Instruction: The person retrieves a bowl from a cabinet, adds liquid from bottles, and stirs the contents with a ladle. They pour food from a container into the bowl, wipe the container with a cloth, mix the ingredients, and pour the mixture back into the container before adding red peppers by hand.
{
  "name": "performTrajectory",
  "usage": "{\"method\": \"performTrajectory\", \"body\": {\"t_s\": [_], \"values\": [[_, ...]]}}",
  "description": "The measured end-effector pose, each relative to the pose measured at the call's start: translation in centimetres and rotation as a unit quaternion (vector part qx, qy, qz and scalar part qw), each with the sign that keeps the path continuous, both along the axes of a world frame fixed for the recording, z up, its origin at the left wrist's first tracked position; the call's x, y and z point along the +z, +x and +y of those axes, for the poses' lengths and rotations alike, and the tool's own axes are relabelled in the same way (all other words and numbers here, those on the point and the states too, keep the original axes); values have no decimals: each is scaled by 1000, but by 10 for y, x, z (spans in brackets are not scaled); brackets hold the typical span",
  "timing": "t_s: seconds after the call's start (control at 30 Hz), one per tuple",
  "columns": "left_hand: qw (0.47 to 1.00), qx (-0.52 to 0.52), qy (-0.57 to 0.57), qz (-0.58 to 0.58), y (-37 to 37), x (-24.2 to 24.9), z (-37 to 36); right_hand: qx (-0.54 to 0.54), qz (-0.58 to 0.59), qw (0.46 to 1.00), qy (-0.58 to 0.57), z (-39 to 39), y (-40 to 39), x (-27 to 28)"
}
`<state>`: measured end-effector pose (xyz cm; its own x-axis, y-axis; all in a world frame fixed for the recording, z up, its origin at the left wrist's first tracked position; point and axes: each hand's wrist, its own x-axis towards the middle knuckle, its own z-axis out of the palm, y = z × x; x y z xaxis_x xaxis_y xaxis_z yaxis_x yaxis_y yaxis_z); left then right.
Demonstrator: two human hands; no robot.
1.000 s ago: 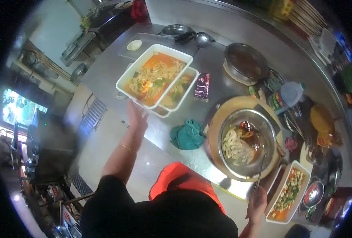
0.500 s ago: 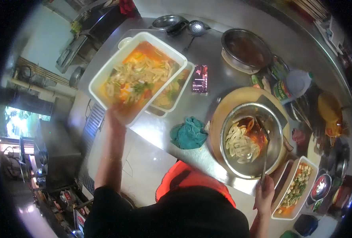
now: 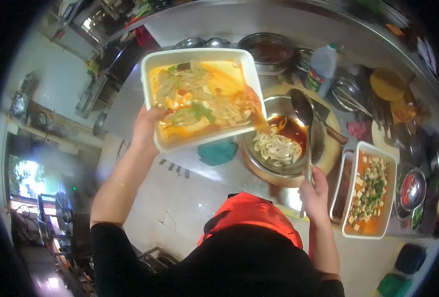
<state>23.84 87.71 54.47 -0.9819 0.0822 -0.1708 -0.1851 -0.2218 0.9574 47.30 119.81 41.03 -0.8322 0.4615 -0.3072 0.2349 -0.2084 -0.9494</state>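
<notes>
My left hand (image 3: 149, 126) grips the lower left side of a white rectangular tub (image 3: 207, 141), thumb over the rim. The tub is tilted to the right, and pale strips with green leaves lie in orange oily liquid (image 3: 224, 74) inside. At its right edge, reddish liquid and some pieces run over the rim. Just beyond stands a metal bowl (image 3: 321, 143) holding pale strips (image 3: 278, 148) and dark red sauce, on a round wooden board (image 3: 334, 106). My right hand (image 3: 314, 195) is closed round the handle of a ladle (image 3: 302, 106), whose dark head is raised over the bowl.
A teal cloth (image 3: 218, 152) lies partly behind the tub. Another white tub (image 3: 392, 198) with diced food stands at the right counter edge. A plastic jug (image 3: 322, 67), a dark pot (image 3: 266, 49) and a knife (image 3: 335, 132) are beyond or beside the bowl.
My left hand has brought the tub rightward to the bowl and tilted it. The ladle has come up out of the bowl. My view has shifted, and the second tub and phone are now hidden.
</notes>
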Motion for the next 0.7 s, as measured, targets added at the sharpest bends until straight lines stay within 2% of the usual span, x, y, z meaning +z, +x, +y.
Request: {"method": "performTrajectory", "body": {"t_s": [0.13, 0.17, 0.27, 0.3, 0.37, 0.47, 0.6, 0.63, 0.7], "values": [[993, -44, -104, 44, 3, 7, 55, -8, 54, 998, -27, 3, 4, -9], [981, -68, -163, 76, -8, 1, 58, -17, 65, 997, -30, 3, 4, -10], [932, -88, -283, 208, 11, 27, 104, -37, 91, 995, -32, 5, 5, -28], [877, -90, -364, 300, 10, 31, 113, -42, 90, 994, -39, 5, 6, -29], [724, -85, -504, 463, 10, 37, 127, -51, 93, 993, -58, 5, 10, -32], [617, -76, -561, 546, 34, 47, 159, -59, 112, 987, -97, 7, 16, -39], [588, -79, -605, 530, 71, 55, 176, -73, 117, 985, -108, 14, 24, -56], [556, -60, -590, 582, 73, 53, 173, -73, 113, 985, -104, 15, 27, -57], [534, -53, -594, 600, 86, 59, 172, -50, 104, 988, -106, 18, 31, -56]]}}
